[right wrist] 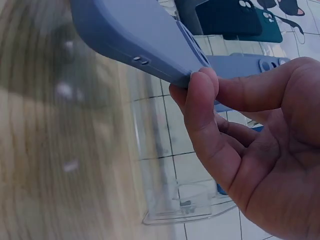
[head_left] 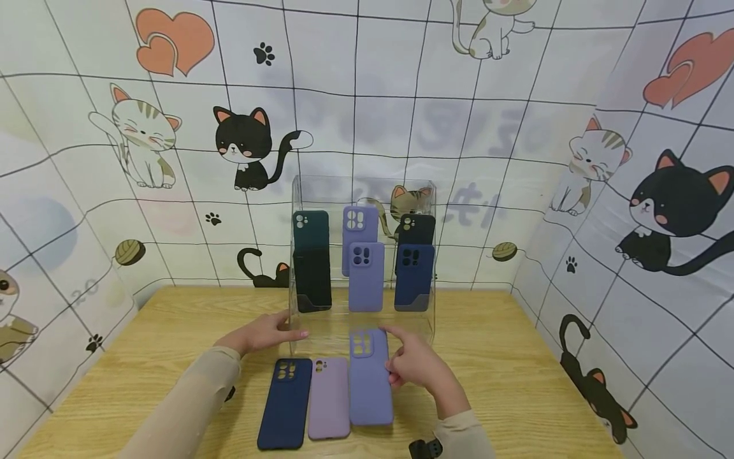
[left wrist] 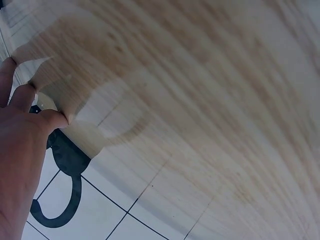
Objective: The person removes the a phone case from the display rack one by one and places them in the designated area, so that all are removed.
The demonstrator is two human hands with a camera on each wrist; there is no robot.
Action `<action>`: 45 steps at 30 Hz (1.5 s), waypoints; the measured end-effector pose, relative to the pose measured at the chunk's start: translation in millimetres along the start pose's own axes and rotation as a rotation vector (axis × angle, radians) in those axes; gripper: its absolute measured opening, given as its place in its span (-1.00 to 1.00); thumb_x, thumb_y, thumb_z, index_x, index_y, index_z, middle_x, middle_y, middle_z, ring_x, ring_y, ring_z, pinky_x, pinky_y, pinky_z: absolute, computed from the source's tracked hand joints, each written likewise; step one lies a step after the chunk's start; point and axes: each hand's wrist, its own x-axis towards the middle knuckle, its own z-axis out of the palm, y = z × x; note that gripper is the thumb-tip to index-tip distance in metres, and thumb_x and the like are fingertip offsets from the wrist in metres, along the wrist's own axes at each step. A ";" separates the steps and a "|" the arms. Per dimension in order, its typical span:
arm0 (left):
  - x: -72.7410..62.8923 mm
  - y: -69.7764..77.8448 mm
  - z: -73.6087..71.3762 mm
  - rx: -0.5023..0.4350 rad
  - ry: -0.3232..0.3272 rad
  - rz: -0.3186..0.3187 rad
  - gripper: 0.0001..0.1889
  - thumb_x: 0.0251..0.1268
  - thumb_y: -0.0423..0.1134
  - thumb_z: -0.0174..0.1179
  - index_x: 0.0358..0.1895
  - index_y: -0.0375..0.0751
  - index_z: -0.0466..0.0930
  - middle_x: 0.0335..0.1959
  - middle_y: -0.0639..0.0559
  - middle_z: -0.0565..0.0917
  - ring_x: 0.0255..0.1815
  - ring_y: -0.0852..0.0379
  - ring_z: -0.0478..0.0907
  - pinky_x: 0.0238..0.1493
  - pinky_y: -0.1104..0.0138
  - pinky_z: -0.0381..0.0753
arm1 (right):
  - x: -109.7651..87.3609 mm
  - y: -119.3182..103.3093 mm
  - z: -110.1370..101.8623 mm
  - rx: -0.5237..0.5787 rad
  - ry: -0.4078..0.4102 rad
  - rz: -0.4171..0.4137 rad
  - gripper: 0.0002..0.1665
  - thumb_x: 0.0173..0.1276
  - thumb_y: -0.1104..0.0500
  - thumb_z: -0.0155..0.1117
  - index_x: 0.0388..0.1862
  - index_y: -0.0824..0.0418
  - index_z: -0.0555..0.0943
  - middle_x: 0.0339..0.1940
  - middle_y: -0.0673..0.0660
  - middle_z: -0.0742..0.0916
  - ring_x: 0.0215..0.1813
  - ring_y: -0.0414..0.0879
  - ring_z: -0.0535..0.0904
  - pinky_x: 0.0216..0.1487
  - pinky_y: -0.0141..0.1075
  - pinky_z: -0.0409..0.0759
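Lavender phone case (head_left: 371,390), matte, round-cornered, camera cutouts (head_left: 362,343)

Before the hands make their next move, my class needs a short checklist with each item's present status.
1. Right hand pinches the lavender rectangular phone case: ok.
2. That case's camera cutout is at the end toward the clear plastic display stand: ok.
3. Stand upright: ok.
4. Left hand grips the stand firmly: cannot tell; it is at the left edge.
5. Dark-blue rectangular phone case and pinkish-purple rectangular phone case in the stand: not ok; both lie on the wood-grain table.
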 end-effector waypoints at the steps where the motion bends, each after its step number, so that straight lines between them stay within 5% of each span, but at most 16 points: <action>1: 0.4 -0.2 0.1 0.002 0.000 -0.001 0.15 0.34 0.50 0.21 0.75 -0.16 0.01 0.47 -0.37 0.55 0.49 -0.34 0.54 0.46 -0.22 0.52 | -0.3 2.5 -0.2 -0.001 -0.004 0.004 -0.09 0.38 0.56 0.19 0.69 0.20 0.29 -0.65 0.17 0.65 -0.62 -0.10 0.62 -0.37 0.01 0.82; 15: -0.1 1.5 1.4 -0.002 0.005 -0.019 0.17 0.33 0.52 0.20 0.76 -0.18 0.00 0.47 -0.36 0.57 0.50 -0.34 0.53 0.48 -0.24 0.50 | 4.2 29.3 6.5 0.044 -0.057 0.077 -0.05 0.35 0.55 0.18 0.72 0.31 0.20 -0.68 0.13 0.59 -0.64 -0.11 0.58 -0.43 -0.07 0.80; 45: -1.8 2.5 1.2 0.021 0.019 -0.015 0.15 0.36 0.51 0.18 0.75 -0.20 0.03 0.46 -0.36 0.58 0.50 -0.35 0.53 0.49 -0.25 0.48 | 4.4 34.7 13.5 -0.007 -0.056 0.129 -0.31 0.40 0.50 0.29 0.49 0.52 0.36 -0.65 0.17 0.66 -0.63 -0.11 0.62 -0.47 -0.14 0.79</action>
